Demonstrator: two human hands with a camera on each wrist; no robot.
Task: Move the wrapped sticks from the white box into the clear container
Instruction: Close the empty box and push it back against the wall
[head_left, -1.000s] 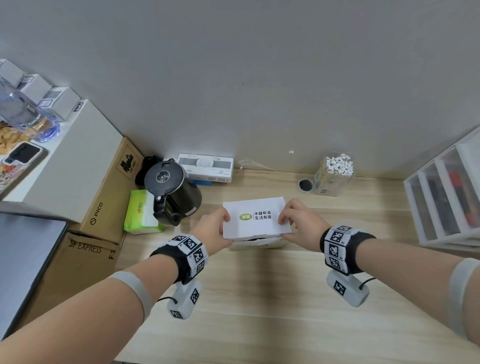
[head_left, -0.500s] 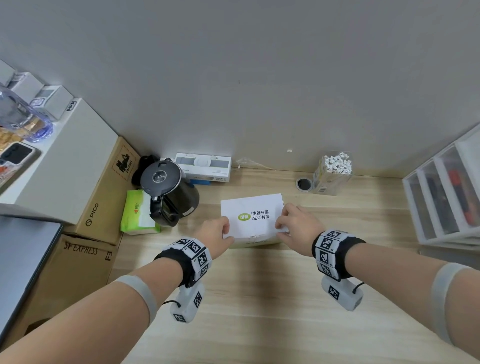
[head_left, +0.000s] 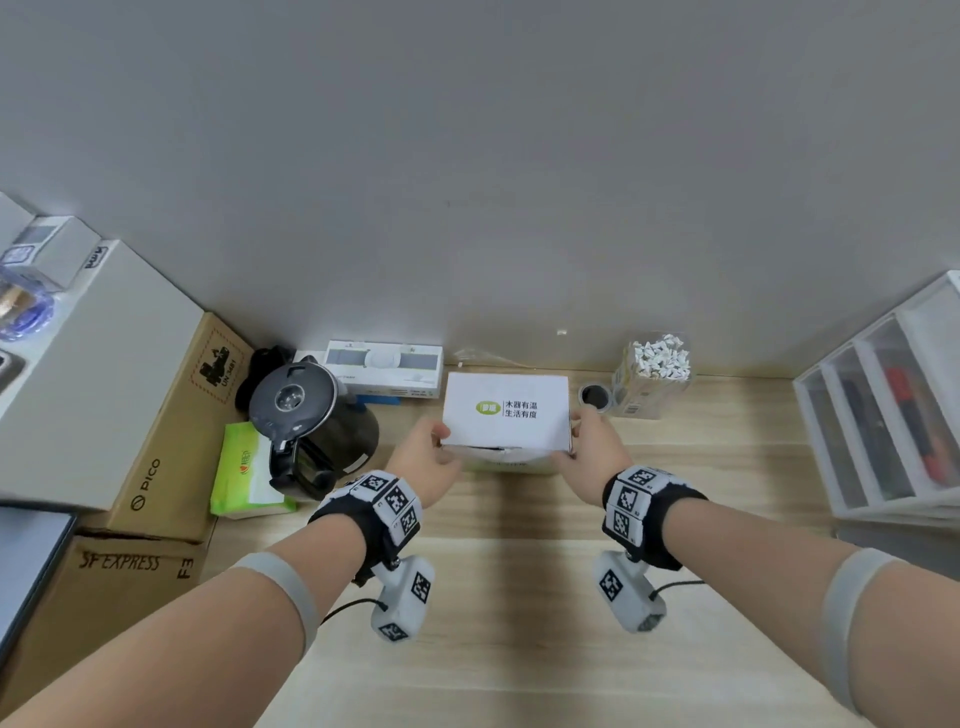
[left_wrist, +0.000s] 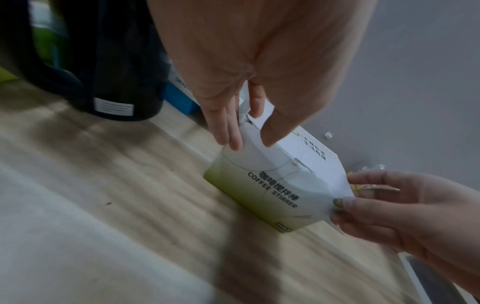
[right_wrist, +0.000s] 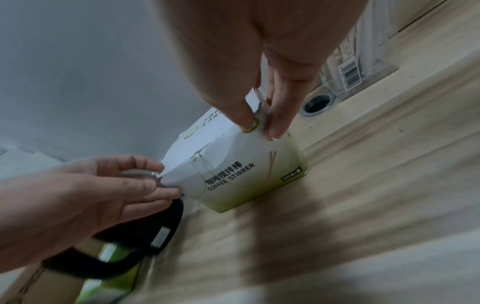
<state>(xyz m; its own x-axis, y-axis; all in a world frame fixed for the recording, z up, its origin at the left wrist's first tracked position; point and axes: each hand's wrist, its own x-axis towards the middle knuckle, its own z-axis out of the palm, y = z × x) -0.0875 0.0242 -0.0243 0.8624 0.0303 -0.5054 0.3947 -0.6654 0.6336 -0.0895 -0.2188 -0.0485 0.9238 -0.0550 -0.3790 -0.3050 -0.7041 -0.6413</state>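
The white box (head_left: 506, 410), printed "COFFEE STIRRER" on its front (left_wrist: 267, 185) (right_wrist: 233, 164), stands on the wooden desk near the wall. Its top flap looks slightly lifted at the front edge. My left hand (head_left: 431, 447) pinches the box's upper left corner between thumb and fingers (left_wrist: 228, 131). My right hand (head_left: 582, 436) pinches the upper right corner (right_wrist: 262, 119). The clear container (head_left: 652, 379) stands just right of the box, packed with upright white wrapped sticks (head_left: 660, 356). What lies inside the box is hidden.
A black kettle (head_left: 306, 421) and a green tissue pack (head_left: 244, 467) sit left of the box. Cardboard boxes (head_left: 171, 431) are stacked further left. A white drawer unit (head_left: 883, 415) stands at the right, and a cable hole (head_left: 595, 396) lies between box and container.
The box was held nearer me a second ago. Both hands have carried it away toward the wall, where it now stands beside the clear container.
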